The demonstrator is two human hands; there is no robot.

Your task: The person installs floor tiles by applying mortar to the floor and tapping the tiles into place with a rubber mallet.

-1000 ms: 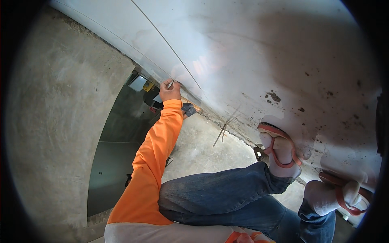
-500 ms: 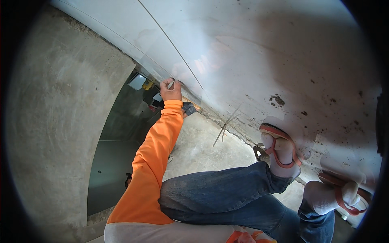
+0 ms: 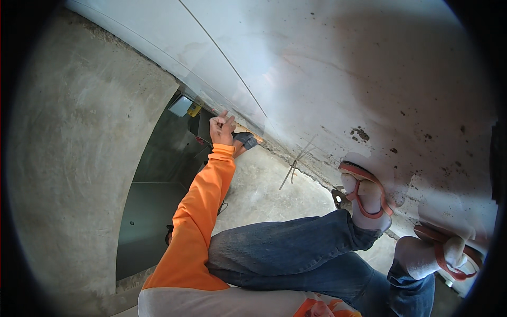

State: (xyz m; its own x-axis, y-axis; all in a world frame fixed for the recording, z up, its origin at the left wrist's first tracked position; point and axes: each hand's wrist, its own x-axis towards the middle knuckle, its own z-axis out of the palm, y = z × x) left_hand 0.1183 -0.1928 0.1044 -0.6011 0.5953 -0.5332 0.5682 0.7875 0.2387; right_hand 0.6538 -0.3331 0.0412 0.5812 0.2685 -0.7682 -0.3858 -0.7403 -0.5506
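My left hand (image 3: pixel 222 128), in an orange sleeve (image 3: pixel 198 198), hovers beside the low edge of the white tiled surface (image 3: pixel 296 68). Its fingers are loosely bent and apart, and I make out nothing in them. Just right of the wrist is a dark grey covering (image 3: pixel 244 139) on a skin-coloured limb, partly hidden by my arm; whose it is I cannot tell. Along that edge runs a thin orange-brown strip (image 3: pixel 256 138). My right hand is out of the picture.
Below the edge lies a recess (image 3: pixel 153 211) with a white box (image 3: pixel 180 105) and a yellow item (image 3: pixel 194 110). Thin bent wires (image 3: pixel 293 165) stick out at the tile edge. My sandalled feet (image 3: pixel 368 198) rest at the right. A concrete surface (image 3: pixel 79 158) fills the left.
My left hand has drawn back slightly from the tile edge, down and left. Its thumb and fingertip, pinched together before, have parted. More of the dark-covered limb shows beside it.
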